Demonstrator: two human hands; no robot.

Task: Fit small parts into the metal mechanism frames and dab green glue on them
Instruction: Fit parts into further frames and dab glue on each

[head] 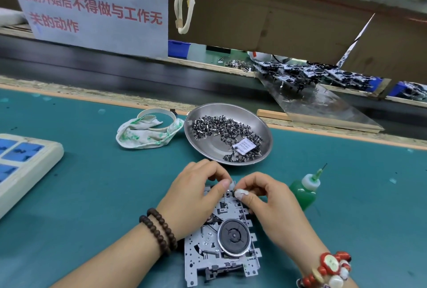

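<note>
My right hand has its thumb and forefinger pinched on a small dark part, the thumb tip wrapped in white tape, and I am holding that part right at the far edge of the metal mechanism frame. My left hand meets it from the other side, fingers curled and pressing down on the same corner of the frame to steady it; whether those fingers also touch the part I cannot tell, since the thumb covers the spot.

The frame lies flat on the green table between my wrists, its round black wheel nearer to me. I judge I am in the fitting step: the part looks not yet seated. Next it calls for a small, square push into its slot while the left hand keeps the frame from sliding.

After that comes the glue. The green glue bottle stands just to my right, needle tip up, near but not touching my hand. Beyond my fingers, the steel dish holds the heap of small parts with a paper sachet among them. A green-stained rag lies left of the dish.
</note>
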